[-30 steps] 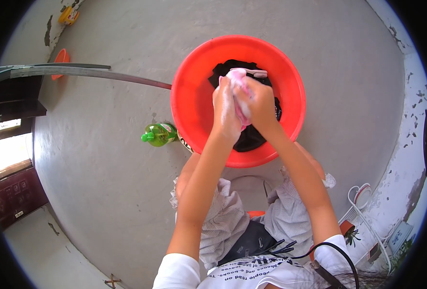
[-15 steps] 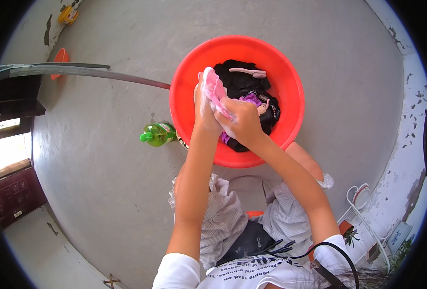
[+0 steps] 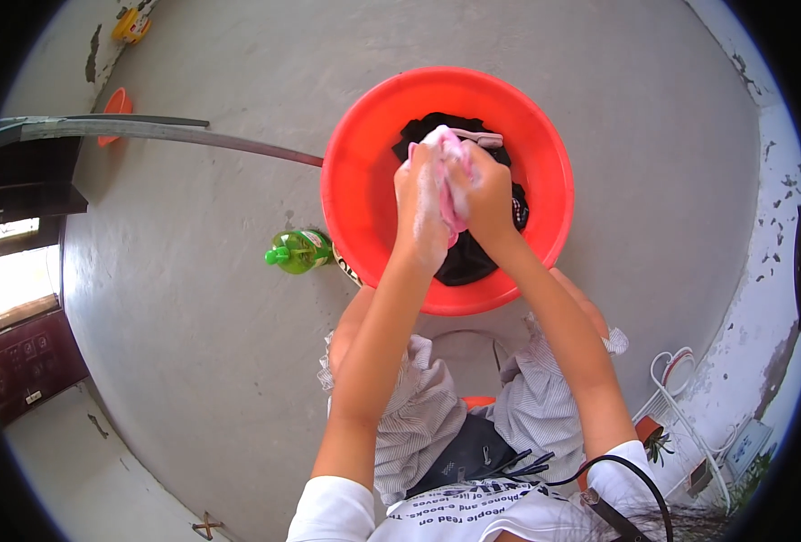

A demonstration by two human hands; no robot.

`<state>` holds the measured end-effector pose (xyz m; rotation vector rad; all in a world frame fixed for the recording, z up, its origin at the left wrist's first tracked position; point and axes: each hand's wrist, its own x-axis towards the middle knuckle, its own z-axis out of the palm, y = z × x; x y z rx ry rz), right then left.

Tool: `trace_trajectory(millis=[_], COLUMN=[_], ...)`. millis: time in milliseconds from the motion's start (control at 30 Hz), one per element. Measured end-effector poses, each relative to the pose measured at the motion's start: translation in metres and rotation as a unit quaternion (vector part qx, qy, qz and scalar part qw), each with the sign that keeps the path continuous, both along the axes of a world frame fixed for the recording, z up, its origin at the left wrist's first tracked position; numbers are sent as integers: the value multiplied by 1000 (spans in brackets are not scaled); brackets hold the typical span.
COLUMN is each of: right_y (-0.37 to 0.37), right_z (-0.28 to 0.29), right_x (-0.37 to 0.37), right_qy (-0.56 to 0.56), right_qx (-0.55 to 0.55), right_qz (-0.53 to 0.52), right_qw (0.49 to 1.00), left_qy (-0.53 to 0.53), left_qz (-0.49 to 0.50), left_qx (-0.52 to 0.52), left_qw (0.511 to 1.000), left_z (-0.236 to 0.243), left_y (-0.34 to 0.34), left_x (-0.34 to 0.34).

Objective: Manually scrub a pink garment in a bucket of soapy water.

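A soapy pink cloth [image 3: 460,213] is pressed between my two hands, held above the red basin [image 3: 556,217]. My left hand [image 3: 420,200] closes round it from the left, with white suds on the fingers and wrist. From the other side my right hand [image 3: 493,195] grips the same cloth, fingers bent. A black garment [image 3: 465,266] lies crumpled in the basin below, partly covered by my hands. On its far part rests a brush [image 3: 484,138] with a pale pink handle, partly hidden.
A green bottle [image 3: 299,252] stands on the floor left of the basin. Beyond it a long bar [image 3: 175,136] reaches toward the basin's rim. A small orange basin [image 3: 116,108] is at the far left. At the right wall are a potted plant [image 3: 651,431] and white cables.
Both hands have shifted right with the pink cloth and come together, bunching it between them. Its spread-out part is now gathered, and my hands cover more of the brush and black garment.
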<state>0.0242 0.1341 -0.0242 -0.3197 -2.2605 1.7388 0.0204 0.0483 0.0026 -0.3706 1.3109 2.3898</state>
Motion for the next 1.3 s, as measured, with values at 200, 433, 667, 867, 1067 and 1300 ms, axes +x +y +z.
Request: trace_trajectory(millis=[200, 433, 667, 867, 1067, 1300], right_y=[-17, -3, 6, -10, -10, 11], right_z=[2, 1, -5, 3, 0, -15], right_x=[25, 10, -5, 20, 14, -10], right_qy=[144, 34, 33, 69, 57, 36], right_qx=[147, 57, -55, 138, 146, -100], right_qz=[149, 75, -2, 128, 116, 16], right_qw=[967, 995, 998, 980, 981, 994], left_qy=[-46, -8, -51, 0, 8, -96], left_qz=[134, 95, 74, 111, 98, 27], left_qx=[40, 4, 21, -5, 14, 8], left_qw=[989, 995, 996, 994, 995, 995], left_z=[-13, 13, 16, 3, -3, -5], left_y=[-12, 6, 19, -5, -5, 17], left_x=[-19, -6, 2, -12, -9, 7])
